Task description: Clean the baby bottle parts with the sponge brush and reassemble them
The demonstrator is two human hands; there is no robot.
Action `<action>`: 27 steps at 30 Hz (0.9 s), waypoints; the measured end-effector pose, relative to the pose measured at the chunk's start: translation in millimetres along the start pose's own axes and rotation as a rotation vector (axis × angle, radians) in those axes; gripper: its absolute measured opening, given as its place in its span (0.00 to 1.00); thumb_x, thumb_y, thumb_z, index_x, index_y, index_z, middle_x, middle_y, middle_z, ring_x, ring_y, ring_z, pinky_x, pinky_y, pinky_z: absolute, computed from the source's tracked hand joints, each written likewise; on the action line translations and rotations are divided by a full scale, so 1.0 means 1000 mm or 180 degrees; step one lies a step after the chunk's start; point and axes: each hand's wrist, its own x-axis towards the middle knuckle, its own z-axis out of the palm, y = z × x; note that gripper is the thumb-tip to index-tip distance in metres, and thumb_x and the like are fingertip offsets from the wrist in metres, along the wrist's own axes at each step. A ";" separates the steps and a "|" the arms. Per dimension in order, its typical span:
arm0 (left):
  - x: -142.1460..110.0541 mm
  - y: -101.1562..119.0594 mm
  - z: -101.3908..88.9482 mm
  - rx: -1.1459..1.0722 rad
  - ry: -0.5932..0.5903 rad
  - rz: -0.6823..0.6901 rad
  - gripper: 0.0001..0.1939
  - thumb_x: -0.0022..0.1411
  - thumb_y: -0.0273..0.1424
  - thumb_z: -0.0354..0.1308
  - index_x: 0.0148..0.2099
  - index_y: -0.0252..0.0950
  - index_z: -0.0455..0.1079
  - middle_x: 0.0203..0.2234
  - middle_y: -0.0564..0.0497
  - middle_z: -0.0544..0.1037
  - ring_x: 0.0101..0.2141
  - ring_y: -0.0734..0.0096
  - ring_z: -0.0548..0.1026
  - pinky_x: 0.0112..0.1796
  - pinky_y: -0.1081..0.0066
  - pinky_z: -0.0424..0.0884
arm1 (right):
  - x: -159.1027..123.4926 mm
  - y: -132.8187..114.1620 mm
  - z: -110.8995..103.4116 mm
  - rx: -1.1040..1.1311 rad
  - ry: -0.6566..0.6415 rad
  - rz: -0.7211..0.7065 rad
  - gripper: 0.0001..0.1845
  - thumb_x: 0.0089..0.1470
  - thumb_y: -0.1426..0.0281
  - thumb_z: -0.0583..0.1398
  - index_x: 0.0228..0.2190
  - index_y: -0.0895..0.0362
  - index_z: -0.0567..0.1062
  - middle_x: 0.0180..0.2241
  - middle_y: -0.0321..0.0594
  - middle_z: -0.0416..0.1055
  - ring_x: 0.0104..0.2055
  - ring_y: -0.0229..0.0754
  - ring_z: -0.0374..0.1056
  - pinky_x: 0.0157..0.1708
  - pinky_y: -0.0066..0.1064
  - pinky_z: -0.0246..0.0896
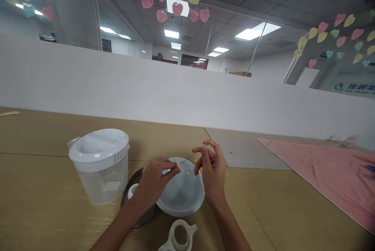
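Note:
Over a white bowl (183, 198), my left hand (155, 178) pinches a small translucent whitish piece (179, 164) between thumb and fingers. A thin, dark, needle-like strand (190, 157) slants up from that piece to my right hand (212, 165), whose thumb and index finger are closed on its upper end. Whether the strand is stiff or a thread, I cannot tell. Something yellow (194, 162) shows in part behind my right fingers. Below the bowl lies a pale plastic tool with a round ring (179, 235). My left forearm partly covers a dark oval tray or lid (143, 219).
A clear pitcher with a white lid (101, 165) stands left of the bowl. Pink cloth (331, 173) covers the table's right side. A wooden utensil (9, 113) lies at far left. A low white wall (175, 95) borders the brown tabletop (43, 204) at the back.

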 end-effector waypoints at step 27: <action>0.002 0.001 0.019 -0.0533 0.0094 0.0227 0.16 0.64 0.39 0.49 0.38 0.41 0.78 0.31 0.49 0.80 0.37 0.64 0.74 0.41 0.69 0.66 | -0.011 -0.001 -0.004 -0.1818 -0.0251 -0.1132 0.14 0.57 0.66 0.52 0.41 0.52 0.74 0.28 0.36 0.77 0.19 0.34 0.69 0.18 0.23 0.63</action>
